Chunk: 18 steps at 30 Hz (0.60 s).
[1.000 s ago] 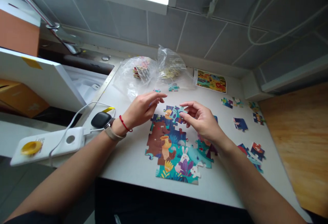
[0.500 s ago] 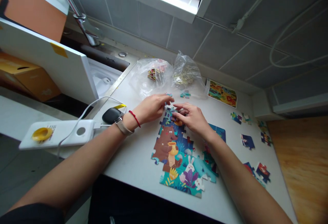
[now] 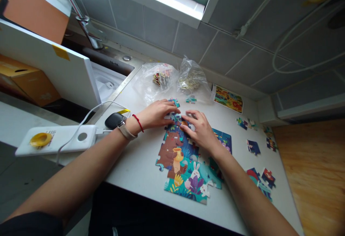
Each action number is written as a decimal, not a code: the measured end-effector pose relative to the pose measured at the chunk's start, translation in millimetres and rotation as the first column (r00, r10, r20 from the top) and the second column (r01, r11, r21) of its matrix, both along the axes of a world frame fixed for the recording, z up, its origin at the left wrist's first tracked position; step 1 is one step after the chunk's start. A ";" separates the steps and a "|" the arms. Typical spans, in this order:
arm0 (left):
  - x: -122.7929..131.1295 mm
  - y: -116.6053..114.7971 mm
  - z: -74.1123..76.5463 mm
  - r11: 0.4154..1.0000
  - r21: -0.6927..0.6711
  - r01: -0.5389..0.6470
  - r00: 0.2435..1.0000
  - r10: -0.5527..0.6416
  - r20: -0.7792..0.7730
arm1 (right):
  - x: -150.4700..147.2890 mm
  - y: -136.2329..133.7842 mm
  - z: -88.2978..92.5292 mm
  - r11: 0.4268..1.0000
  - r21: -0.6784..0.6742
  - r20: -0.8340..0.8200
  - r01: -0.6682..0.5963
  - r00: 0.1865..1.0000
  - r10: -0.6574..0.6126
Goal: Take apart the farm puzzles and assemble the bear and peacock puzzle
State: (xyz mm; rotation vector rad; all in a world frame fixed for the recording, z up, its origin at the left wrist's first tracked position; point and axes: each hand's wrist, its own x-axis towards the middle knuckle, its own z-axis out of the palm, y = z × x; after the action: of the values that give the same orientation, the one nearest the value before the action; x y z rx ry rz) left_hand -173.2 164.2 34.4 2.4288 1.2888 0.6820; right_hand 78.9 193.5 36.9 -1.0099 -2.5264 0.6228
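Head view: left hand (image 3: 155, 115) and right hand (image 3: 198, 131) half-open, fingertips on jigsaw pieces (image 3: 175, 146)

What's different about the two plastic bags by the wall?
The left plastic bag lies spread out wide, but the right plastic bag is bunched up and narrower. The left bag holds brightly coloured puzzle pieces; the right bag's pieces look paler. Both bags are clear and sit side by side on the white counter.

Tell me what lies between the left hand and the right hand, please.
Between the left hand and right hand, the head view shows blue-teal jigsaw pieces.
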 end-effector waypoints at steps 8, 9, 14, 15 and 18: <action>-5.8 0.1 4.9 0.998 -0.055 0.009 0.999 -0.007 0.035 | -2.3 1.3 -4.3 1.000 -0.005 0.023 -0.006 1.000 0.006; -6.2 -0.1 5.4 0.998 -0.063 0.010 0.999 -0.007 0.040 | -2.5 1.7 -4.5 1.000 -0.009 0.020 -0.003 1.000 0.003; -6.6 -0.4 7.9 0.994 -0.109 0.015 1.000 -0.012 0.028 | -3.9 2.7 -5.2 0.999 -0.021 -0.008 0.028 1.000 -0.028; -6.4 -0.4 8.3 0.994 -0.110 0.014 1.000 -0.012 0.022 | -3.9 2.9 -5.2 0.999 -0.025 -0.008 0.029 1.000 -0.029; -6.1 -0.2 8.7 0.995 -0.099 0.017 1.000 -0.016 0.017 | -3.1 4.5 -5.4 0.999 -0.032 0.000 0.023 1.000 -0.023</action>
State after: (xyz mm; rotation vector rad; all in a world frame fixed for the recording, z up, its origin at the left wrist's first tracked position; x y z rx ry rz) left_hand -179.3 163.9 43.1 2.3470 1.2641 0.6166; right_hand 75.8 197.9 31.5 -1.0489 -2.5082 0.6592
